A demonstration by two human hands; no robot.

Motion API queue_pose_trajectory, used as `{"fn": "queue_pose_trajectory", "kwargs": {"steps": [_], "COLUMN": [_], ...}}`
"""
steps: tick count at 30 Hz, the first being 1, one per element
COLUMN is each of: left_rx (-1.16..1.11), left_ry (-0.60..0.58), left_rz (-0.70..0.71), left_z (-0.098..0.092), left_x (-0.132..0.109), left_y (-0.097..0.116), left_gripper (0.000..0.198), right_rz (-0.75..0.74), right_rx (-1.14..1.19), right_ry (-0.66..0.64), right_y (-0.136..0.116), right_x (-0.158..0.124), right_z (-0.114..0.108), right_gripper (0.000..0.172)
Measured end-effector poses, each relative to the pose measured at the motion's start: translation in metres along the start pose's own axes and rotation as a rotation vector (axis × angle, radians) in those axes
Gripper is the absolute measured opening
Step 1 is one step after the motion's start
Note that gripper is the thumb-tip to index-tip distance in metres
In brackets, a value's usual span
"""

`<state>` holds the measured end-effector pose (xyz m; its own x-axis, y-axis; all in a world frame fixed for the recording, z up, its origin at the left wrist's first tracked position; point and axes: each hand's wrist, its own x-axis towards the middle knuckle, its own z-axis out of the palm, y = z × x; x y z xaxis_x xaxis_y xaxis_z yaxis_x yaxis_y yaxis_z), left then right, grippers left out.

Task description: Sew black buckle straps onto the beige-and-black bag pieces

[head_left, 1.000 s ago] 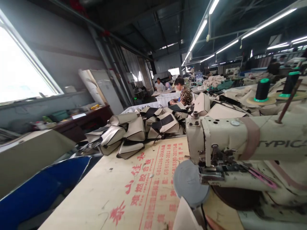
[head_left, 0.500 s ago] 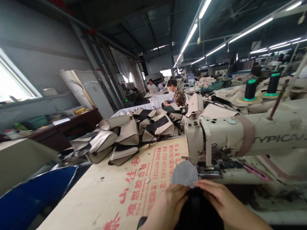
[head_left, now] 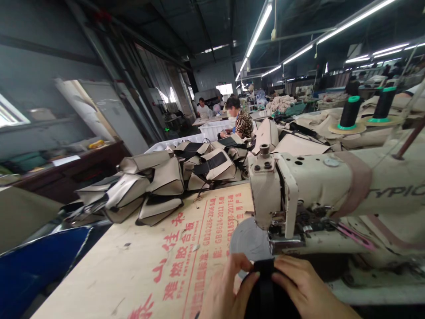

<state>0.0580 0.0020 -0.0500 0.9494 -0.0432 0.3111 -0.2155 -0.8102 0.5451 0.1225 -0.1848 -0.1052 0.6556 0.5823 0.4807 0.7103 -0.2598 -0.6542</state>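
This is a long factory hall under strip lights, and a wide worktop [head_left: 149, 257] with red printing fills the front. A cream sewing machine [head_left: 332, 186] stands at the right, with a heap of beige covers [head_left: 166, 177] behind. Just below its grey disc [head_left: 247, 237], the left hand [head_left: 226, 292] and the right hand [head_left: 305, 290] have their fingers closed on a black strap [head_left: 265, 288] between them.

Head-worn; faces forward and slightly down over the table [head_left: 139, 266], close to the sewing machine [head_left: 315, 186], with left hand [head_left: 229, 292] and right hand [head_left: 303, 290] at the lower edge.
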Motion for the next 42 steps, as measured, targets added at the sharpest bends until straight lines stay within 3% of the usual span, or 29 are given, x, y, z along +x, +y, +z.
{"fn": "queue_pose_trajectory", "kwargs": {"steps": [2,5,8,13,17,22,26,30,36,42], "left_rx": [-0.020,-0.050,-0.036,0.039,-0.011,0.004,-0.055,-0.111,-0.079,0.058], "left_ry": [0.054,-0.006,-0.065,-0.217,-0.316,-0.202,-0.118,-0.025,-0.156,-0.097], "left_rz": [0.088,0.245,0.286,0.230,0.114,-0.094,-0.136,-0.205,-0.041,0.176], "left_z": [0.004,0.004,0.001,-0.007,-0.009,-0.004,0.001,0.004,-0.002,0.001], "left_x": [-0.001,0.003,0.008,0.015,0.019,0.016,0.014,0.012,0.005,0.005], "left_y": [-0.004,-0.008,-0.008,0.003,0.012,0.011,0.013,0.014,0.009,0.006], "left_gripper": [0.009,0.025,0.036,0.028,0.024,0.023,0.012,0.019,0.024,0.024], "right_rz": [0.068,0.176,0.154,0.017,0.015,0.036,-0.034,-0.065,-0.029,-0.004], "right_rx": [-0.001,0.073,0.124,0.050,0.028,0.041,-0.017,-0.103,-0.148,-0.114], "right_ry": [0.049,0.034,-0.018,0.006,0.043,0.000,0.050,0.051,0.108,0.101], "right_y": [0.006,0.008,0.002,-0.002,0.003,0.005,0.007,0.012,0.017,0.021], "right_x": [-0.004,-0.006,-0.004,-0.003,-0.006,-0.006,-0.006,-0.007,-0.013,-0.016], "right_z": [0.010,0.014,0.009,0.004,0.004,0.000,0.001,0.002,0.008,0.012], "right_gripper": [0.039,0.035,0.028,0.026,0.021,0.016,0.016,0.020,0.023,0.022]}}
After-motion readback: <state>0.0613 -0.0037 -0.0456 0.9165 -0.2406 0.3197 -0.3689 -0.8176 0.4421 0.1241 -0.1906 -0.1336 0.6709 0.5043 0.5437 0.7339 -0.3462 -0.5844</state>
